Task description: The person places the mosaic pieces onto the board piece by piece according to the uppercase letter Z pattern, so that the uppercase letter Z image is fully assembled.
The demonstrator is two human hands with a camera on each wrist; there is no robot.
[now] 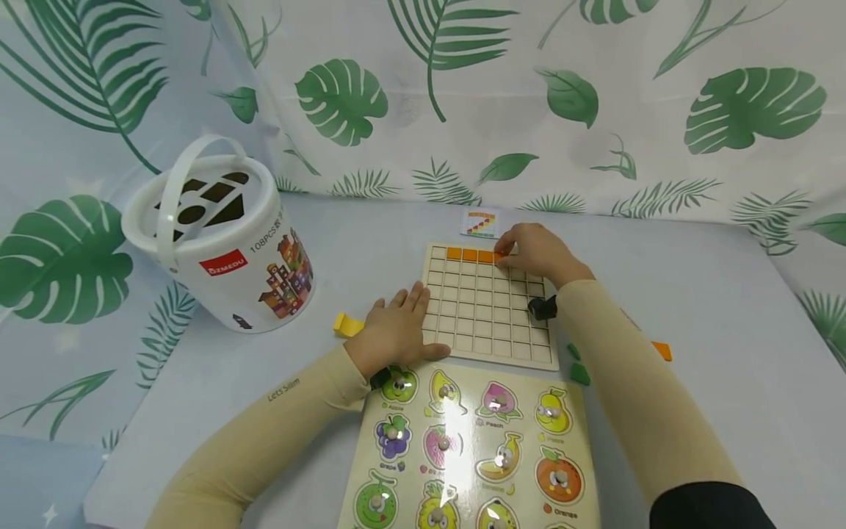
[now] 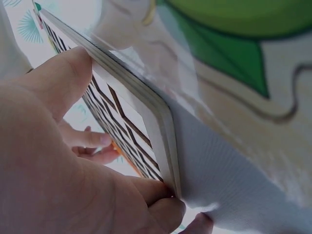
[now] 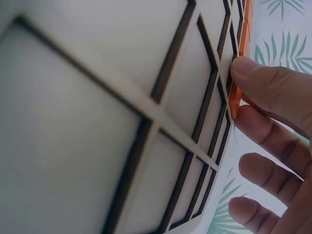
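Observation:
A wooden grid board (image 1: 489, 317) with square cells lies flat in the middle of the head view. Orange square tiles (image 1: 469, 255) sit side by side in its top row. My right hand (image 1: 540, 250) pinches an orange tile (image 3: 235, 101) between thumb and index finger at the right end of that row; the other fingers are loosely bent. At the board's lower left, my left hand (image 1: 398, 329) rests against the edge with fingers spread, its thumb (image 2: 73, 73) over the near rim. A small pattern card (image 1: 480, 223) lies just behind the board.
A white lidded bucket (image 1: 228, 283) stands at left, a yellow block (image 1: 346, 325) between it and my left hand. Nearest me lies a fruit peg puzzle (image 1: 529, 411). Green pieces (image 1: 579, 374) and an orange piece (image 1: 662, 351) lie around my right forearm.

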